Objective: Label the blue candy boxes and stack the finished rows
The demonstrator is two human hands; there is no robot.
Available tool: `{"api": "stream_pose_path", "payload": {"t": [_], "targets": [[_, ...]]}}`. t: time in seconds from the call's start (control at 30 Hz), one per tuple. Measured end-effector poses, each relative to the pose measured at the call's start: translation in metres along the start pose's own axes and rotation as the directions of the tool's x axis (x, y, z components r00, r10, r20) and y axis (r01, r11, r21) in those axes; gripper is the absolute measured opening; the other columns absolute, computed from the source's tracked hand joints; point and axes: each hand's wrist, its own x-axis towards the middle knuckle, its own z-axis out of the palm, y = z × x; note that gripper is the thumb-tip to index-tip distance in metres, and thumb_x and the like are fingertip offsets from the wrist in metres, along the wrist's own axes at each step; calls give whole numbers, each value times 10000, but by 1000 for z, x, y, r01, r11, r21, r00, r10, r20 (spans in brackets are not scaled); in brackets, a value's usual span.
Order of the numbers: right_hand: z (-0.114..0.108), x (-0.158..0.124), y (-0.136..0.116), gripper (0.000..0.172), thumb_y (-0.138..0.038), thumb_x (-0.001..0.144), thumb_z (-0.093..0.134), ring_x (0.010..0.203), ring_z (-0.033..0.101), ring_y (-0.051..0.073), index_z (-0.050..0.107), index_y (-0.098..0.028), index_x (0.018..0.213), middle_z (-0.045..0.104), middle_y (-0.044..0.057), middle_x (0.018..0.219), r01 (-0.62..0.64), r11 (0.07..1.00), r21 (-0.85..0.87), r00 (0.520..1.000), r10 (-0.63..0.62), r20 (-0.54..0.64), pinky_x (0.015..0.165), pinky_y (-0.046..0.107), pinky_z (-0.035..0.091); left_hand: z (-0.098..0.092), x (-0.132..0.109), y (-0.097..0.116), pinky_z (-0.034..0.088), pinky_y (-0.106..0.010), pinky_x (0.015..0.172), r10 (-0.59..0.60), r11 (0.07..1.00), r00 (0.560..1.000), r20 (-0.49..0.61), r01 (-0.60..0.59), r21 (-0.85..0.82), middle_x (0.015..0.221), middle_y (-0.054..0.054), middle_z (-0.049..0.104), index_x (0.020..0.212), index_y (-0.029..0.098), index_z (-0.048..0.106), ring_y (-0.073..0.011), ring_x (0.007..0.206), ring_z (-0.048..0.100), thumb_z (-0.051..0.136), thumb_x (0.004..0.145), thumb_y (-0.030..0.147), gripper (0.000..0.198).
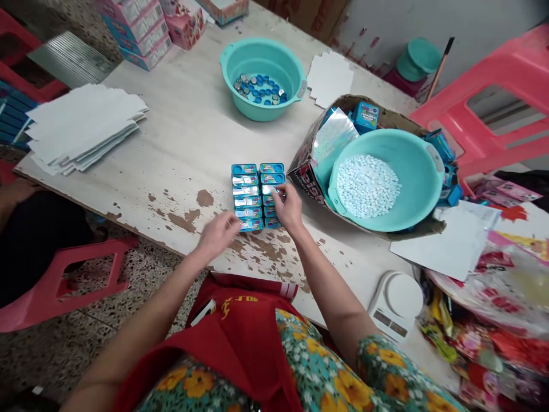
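Note:
Two columns of small blue tins (pixel 247 202) stand side by side on the worn white table. My right hand (pixel 287 207) is over the right column, its fingers bent onto the tins; whether it grips one is hard to see. My left hand (pixel 219 233) is at the lower left corner of the left column, fingers curled together near the nearest tin, and anything in them is too small to make out. Beyond the tins, a turquoise basin (pixel 264 109) holds blue and silver round pieces. Another turquoise basin (pixel 414 183) with pale blue candies rests on an open carton (pixel 306 171) of blue boxes.
White card sheets (pixel 86 123) are stacked at the left, with pink and blue boxes (pixel 146 43) behind. A white scale (pixel 397 303) stands at the right front, beside plastic packets (pixel 493 343). Part of another person (pixel 38 246) shows at the left edge, by a pink stool (pixel 90 280).

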Motion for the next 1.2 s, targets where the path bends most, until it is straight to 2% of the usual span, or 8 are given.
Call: {"api": "stream_pose_path", "payload": {"t": [0.07,0.13,0.27,0.5,0.77,0.9,1.03,1.2], "targets": [[-27,-40,12,218,-369,853,479,705,527,153,573,-186,927,590,25,805,-28,998,60,997,24,69,658,271,414,22,-35,17,424,-263,736,183,983,935,304,-167,-77,1026,-8,646,1028,258,589,-198,892,587,553,764,442,323],[-50,-82,19,217,-369,870,469,733,545,156,589,-196,922,604,31,829,-50,996,76,989,39,140,649,269,430,49,-55,30,415,-276,736,252,965,859,445,-256,-51,955,-12,672,960,256,627,-208,864,598,536,786,373,228],[-68,-152,27,239,-320,889,463,916,547,195,593,-206,1053,605,76,978,70,995,-64,977,-56,205,787,326,457,90,-49,34,402,-284,678,210,969,862,461,-247,21,821,-38,679,839,218,645,-210,778,603,399,852,264,251],[-40,-212,57,439,-281,880,486,1234,373,295,439,-197,1307,481,97,1331,371,847,-381,882,-193,430,959,467,362,111,-26,24,401,-280,689,149,973,875,460,-213,91,836,-66,674,845,187,623,-206,798,599,376,866,283,265],[-47,-216,69,330,-244,878,488,1251,363,268,523,-173,1199,489,99,1324,457,835,-307,835,-285,470,959,425,362,120,-23,23,393,-264,682,56,986,896,440,-119,117,826,-48,676,816,199,627,-188,795,596,385,863,297,266],[-58,-206,58,152,-235,884,477,954,548,223,619,-186,904,655,80,936,410,878,-248,838,-255,482,813,363,415,127,-20,18,391,-266,669,60,983,912,407,-125,135,867,-53,678,844,203,622,-193,809,596,375,869,299,266],[-84,-183,36,156,-279,879,490,726,550,169,585,-192,792,609,39,740,150,978,-144,894,-72,441,683,293,421,123,-21,20,400,-281,684,70,992,915,396,-107,72,816,-58,666,803,190,620,-197,783,592,366,879,321,295],[-101,-138,11,147,-331,843,537,679,549,136,567,-200,783,606,4,729,-184,973,138,913,117,390,664,258,429,90,-26,43,422,-268,815,287,871,899,330,-103,-480,1094,-50,612,1112,208,560,-174,962,560,401,874,412,351]]}}
